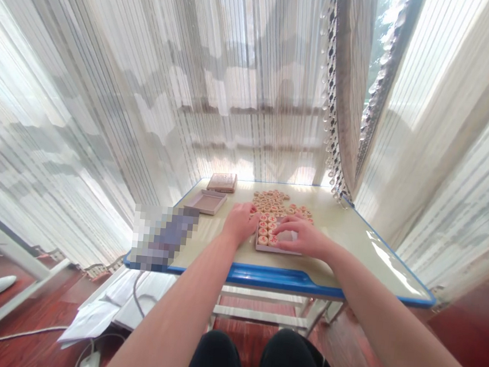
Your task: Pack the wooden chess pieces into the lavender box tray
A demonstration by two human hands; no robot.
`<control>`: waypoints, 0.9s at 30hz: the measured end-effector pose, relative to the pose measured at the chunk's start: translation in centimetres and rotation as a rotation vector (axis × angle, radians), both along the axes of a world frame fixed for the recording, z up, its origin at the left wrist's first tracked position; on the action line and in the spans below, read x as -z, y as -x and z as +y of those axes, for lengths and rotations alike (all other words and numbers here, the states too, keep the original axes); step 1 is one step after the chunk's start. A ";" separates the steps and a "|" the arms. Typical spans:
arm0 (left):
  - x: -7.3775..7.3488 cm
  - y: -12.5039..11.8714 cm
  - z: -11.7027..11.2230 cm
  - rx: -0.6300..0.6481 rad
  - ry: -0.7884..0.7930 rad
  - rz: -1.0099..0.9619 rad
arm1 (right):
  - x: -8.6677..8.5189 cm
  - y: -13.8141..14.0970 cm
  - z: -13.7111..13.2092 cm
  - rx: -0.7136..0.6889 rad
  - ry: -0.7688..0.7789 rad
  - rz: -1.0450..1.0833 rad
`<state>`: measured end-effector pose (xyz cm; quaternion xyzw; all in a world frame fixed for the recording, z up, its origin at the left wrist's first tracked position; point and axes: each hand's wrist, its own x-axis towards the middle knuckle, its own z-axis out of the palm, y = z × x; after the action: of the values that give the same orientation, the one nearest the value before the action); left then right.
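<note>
A shallow open box (257,247) sits near the table's front edge. Round wooden Chinese chess pieces (262,240) with red characters stand in two columns in its left part. My left hand (241,220) is at the box's left wall and far left corner, its fingers curled against it. Over the box's right part is my right hand (302,237), fingers apart. Its thumb and fingertips reach the right column, touching a piece there. Beyond the box lies a loose heap of more chess pieces (271,200), some partly hidden behind my hands.
An empty box lid or tray (206,202) and a closed box (222,182) lie at the table's (352,234) back left. A blurred-out object (165,236) covers the left front corner. Sheer curtains (253,92) hang behind. Papers (98,308) and cables are below left.
</note>
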<state>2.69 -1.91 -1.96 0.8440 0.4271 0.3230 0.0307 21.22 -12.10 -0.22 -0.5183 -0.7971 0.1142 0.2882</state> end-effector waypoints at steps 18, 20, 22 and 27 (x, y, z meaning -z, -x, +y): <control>-0.1 0.0 0.1 0.013 -0.005 -0.010 | -0.5 -0.5 0.0 0.119 0.066 -0.125; -0.1 0.0 0.2 0.013 0.000 -0.013 | -0.5 -0.4 0.0 0.123 0.077 -0.135; -0.1 -0.1 0.2 0.009 0.014 -0.013 | -0.4 -0.4 0.1 0.133 0.068 -0.140; -0.1 -0.1 0.3 0.019 0.021 -0.018 | -0.2 -0.7 0.2 0.137 0.118 -0.050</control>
<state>2.75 -1.65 -1.89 0.8447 0.4221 0.3257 0.0465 21.92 -11.95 -0.01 -0.5902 -0.7588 0.1279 0.2442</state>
